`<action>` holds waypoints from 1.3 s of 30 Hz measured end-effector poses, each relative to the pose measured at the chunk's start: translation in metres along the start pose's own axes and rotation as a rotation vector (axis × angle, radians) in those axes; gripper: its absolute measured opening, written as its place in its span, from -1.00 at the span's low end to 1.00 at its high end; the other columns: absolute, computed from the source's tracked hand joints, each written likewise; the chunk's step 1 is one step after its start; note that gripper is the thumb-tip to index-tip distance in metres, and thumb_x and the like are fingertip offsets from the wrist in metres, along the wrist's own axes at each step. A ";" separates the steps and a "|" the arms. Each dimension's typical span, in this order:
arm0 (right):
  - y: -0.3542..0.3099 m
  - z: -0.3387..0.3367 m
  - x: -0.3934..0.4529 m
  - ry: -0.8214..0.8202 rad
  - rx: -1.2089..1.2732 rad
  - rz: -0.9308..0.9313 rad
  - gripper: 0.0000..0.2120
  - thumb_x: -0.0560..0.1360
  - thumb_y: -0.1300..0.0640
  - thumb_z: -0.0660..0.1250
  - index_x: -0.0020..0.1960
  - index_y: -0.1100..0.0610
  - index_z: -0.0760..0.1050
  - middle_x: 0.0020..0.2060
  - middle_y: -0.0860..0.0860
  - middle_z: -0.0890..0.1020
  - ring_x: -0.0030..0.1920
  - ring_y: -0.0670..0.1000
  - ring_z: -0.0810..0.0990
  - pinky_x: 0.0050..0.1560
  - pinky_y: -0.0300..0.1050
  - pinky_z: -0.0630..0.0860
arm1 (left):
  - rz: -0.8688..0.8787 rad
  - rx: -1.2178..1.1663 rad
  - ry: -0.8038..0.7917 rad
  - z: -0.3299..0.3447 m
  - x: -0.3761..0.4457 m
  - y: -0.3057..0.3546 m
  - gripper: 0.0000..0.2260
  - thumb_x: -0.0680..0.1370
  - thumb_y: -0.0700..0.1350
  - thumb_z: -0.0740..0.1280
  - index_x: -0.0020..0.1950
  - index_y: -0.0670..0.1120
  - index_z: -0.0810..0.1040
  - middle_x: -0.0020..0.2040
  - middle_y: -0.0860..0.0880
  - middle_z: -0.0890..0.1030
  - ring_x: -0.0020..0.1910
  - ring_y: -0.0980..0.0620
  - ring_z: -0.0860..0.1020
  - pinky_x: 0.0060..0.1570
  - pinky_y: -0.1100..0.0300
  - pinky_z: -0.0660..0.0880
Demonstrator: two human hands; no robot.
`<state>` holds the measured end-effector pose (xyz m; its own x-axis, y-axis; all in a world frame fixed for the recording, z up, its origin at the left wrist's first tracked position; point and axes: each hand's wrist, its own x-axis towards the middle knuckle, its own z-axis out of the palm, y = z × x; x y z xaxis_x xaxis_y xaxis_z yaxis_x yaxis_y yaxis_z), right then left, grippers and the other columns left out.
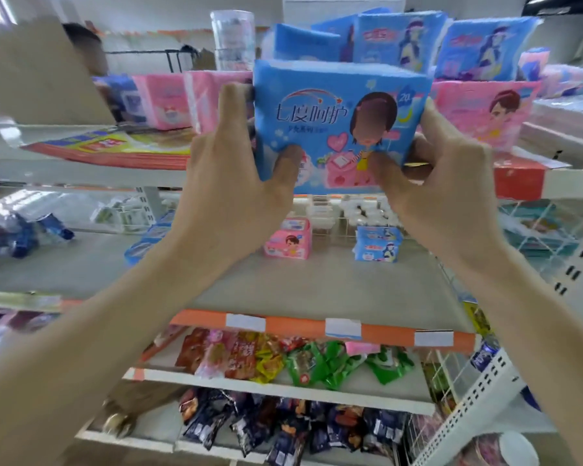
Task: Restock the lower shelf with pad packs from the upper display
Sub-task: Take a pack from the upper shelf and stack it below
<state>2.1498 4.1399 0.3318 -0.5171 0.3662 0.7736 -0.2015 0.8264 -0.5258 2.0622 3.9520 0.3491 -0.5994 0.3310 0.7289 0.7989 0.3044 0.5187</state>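
Pad pack (337, 126), blue, sits pinched between my left hand (236, 183) and right hand (451, 190) at upper-display height, and I judge its slick wrap could slip on the way down to the lower shelf (283, 277), toppling the two small packs (286, 243).

The blue pack (340, 122) is wrapped in smooth, glossy plastic film with printed art. The lower shelf (317, 284) is seen as matt painted metal, its orange edge strip (303, 326) carrying paper labels. The snack bags (317, 361) below are made of shiny, crinkled foil.
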 end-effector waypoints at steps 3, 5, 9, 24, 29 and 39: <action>-0.025 0.035 -0.017 -0.027 0.010 0.001 -0.62 0.47 0.07 0.35 0.26 0.10 0.49 -0.11 -0.04 0.72 -0.17 -0.03 0.71 -0.10 0.07 0.64 | -0.029 0.015 -0.010 -0.031 -0.014 -0.030 -0.63 0.54 -0.05 0.39 0.27 -0.07 0.35 -0.06 0.09 0.69 -0.12 -0.04 0.65 -0.07 -0.02 0.55; -0.038 0.057 -0.028 -0.042 0.022 0.018 -0.62 0.46 0.07 0.36 0.25 0.12 0.50 -0.13 -0.04 0.72 -0.18 -0.07 0.70 -0.11 0.00 0.64 | -0.046 0.029 -0.002 -0.047 -0.024 -0.049 -0.62 0.52 -0.06 0.40 0.27 -0.07 0.36 -0.10 0.10 0.69 -0.15 -0.05 0.64 -0.05 0.05 0.50; -0.056 0.098 -0.054 -0.084 0.058 0.046 -0.57 0.47 0.07 0.37 0.31 0.12 0.47 -0.12 -0.01 0.72 -0.17 -0.01 0.70 -0.13 -0.06 0.63 | -0.082 -0.006 -0.033 -0.077 -0.045 -0.085 -0.58 0.51 -0.08 0.44 0.29 -0.09 0.38 -0.10 0.22 0.65 -0.16 0.03 0.63 0.02 0.24 0.47; -0.035 0.186 -0.149 -0.278 0.105 0.218 -0.29 0.51 0.12 0.46 0.57 0.10 0.23 0.05 -0.10 0.69 -0.01 -0.19 0.68 0.04 -0.11 0.64 | -0.340 -0.149 -0.237 -0.074 -0.127 -0.198 -0.35 0.50 -0.06 0.50 0.52 0.05 0.29 0.12 0.34 0.51 0.09 0.51 0.46 -0.02 0.61 0.34; 0.002 0.200 -0.161 -0.405 0.055 0.334 -0.20 0.50 -0.13 0.42 0.61 -0.03 0.13 0.02 -0.14 0.70 -0.06 -0.08 0.69 0.03 0.05 0.65 | -0.409 -0.074 -0.302 -0.040 -0.140 -0.215 -0.19 0.52 0.00 0.46 0.64 0.10 0.05 0.33 0.18 0.54 0.25 0.30 0.47 0.12 0.47 0.35; 0.053 0.221 -0.164 -0.494 -0.005 0.321 -0.06 0.51 0.01 0.47 0.64 0.00 -0.10 0.16 0.01 0.68 0.02 0.06 0.69 0.13 0.00 0.61 | -0.393 0.046 -0.330 0.011 -0.145 -0.239 -0.17 0.55 -0.09 0.42 0.65 0.02 -0.05 -0.05 -0.15 0.68 -0.25 0.19 0.54 -0.25 0.47 0.39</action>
<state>2.0398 4.0286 0.0989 -0.8781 0.3569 0.3186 0.0327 0.7091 -0.7043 1.9581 3.8407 0.1144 -0.8439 0.4457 0.2987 0.5113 0.4995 0.6993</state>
